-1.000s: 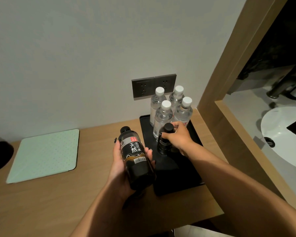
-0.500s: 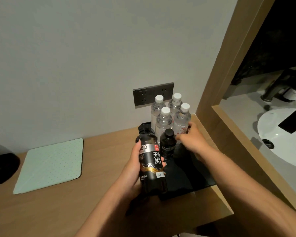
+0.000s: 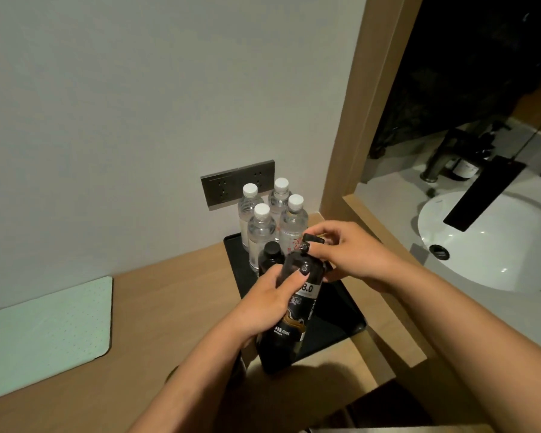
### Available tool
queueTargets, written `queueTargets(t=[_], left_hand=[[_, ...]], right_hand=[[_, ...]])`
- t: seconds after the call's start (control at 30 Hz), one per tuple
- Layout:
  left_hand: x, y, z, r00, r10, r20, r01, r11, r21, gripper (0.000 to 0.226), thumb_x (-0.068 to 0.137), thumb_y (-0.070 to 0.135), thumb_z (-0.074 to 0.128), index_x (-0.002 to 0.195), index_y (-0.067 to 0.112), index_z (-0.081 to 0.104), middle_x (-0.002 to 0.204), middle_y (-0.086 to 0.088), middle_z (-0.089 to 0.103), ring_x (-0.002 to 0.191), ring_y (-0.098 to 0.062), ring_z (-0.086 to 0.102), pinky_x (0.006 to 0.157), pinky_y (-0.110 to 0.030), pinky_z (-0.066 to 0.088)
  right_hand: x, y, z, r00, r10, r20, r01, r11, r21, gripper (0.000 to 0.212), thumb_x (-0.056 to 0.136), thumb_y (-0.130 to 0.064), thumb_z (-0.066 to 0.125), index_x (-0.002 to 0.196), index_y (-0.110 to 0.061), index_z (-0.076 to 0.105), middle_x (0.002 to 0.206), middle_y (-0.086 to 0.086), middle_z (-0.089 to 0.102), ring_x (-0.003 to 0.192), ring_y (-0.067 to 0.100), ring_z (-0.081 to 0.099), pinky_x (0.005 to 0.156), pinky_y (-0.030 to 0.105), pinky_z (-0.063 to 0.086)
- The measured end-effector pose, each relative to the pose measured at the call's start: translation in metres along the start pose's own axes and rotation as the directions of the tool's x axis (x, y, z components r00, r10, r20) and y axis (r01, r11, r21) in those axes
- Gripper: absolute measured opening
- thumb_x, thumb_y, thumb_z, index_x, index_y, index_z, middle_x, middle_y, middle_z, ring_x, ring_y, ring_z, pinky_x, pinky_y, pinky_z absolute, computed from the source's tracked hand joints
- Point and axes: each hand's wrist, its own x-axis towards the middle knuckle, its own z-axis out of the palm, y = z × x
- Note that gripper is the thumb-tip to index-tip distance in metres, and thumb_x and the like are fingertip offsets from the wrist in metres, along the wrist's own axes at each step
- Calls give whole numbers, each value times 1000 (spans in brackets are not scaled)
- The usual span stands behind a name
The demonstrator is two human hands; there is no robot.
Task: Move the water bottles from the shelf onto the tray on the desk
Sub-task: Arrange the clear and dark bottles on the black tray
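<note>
Five bottles (image 3: 262,232) upright on black tray (image 3: 341,320) (four clear); sixth (image 3: 289,320) tilted above.

Grey wall (image 3: 107,104), wooden desk (image 3: 169,292).

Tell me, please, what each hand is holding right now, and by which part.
The left hand grips the black bottle around its upper body. The right hand meets it at the neck; its fingers hide the cap.

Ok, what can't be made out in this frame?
- Held black bottle, head view: its cap is hidden by the right hand; whether that hand grips it is unclear.
- Its label: partly covered by the left hand.
- Second black bottle: lower body hidden behind the held one.
- Tray: near-left corner hidden.
- Shelf: not in view.
</note>
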Motion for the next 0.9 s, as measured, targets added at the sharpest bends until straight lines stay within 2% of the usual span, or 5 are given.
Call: queueTargets(t=[0.13, 0.33, 0.47, 0.63, 0.9], left_hand=[[8, 11, -1, 997, 65, 36, -67, 996, 56, 29, 91, 42, 53, 112, 24, 59, 104, 7, 66, 99, -8, 63, 89, -27, 48], [44, 23, -25, 909, 220, -354, -121, 952, 281, 21, 87, 28, 64, 107, 28, 59, 109, 6, 62, 99, -8, 58, 87, -28, 49], [67, 11, -25, 938, 236, -253, -35, 793, 608, 44, 83, 21, 67, 126, 26, 55, 130, 0, 54, 118, -17, 52, 99, -33, 43], [80, -4, -18, 959, 216, -184, 14, 611, 792, 48, 82, 13, 67, 128, 23, 57, 133, -2, 53, 121, -24, 52, 101, -40, 43], [81, -7, -19, 947, 236, -216, 34, 597, 802, 41, 81, 1, 65, 117, 19, 63, 123, -5, 56, 113, -28, 55, 96, -41, 47]], right_hand=[[-1, 9, -17, 998, -59, -23, 58, 997, -42, 15, 87, -14, 63, 99, -22, 65, 100, 3, 65, 91, 21, 66, 73, 38, 60], [16, 32, -28, 977, -135, -164, 71, 935, -348, 21, 81, -15, 68, 96, -28, 61, 97, -7, 62, 94, 14, 57, 80, 29, 47], [37, 55, -34, 974, -104, -203, 19, 925, -380, 24, 79, -14, 71, 97, -25, 60, 100, -3, 62, 97, 16, 57, 82, 30, 48], [58, 72, -31, 976, -46, -212, -21, 952, -306, 26, 80, -10, 70, 101, -22, 63, 103, -3, 62, 97, 15, 55, 80, 28, 45], [82, 88, -11, 971, -74, -228, 14, 967, -254, 26, 78, -5, 71, 100, -19, 67, 101, -2, 66, 93, 13, 56, 82, 22, 38]])
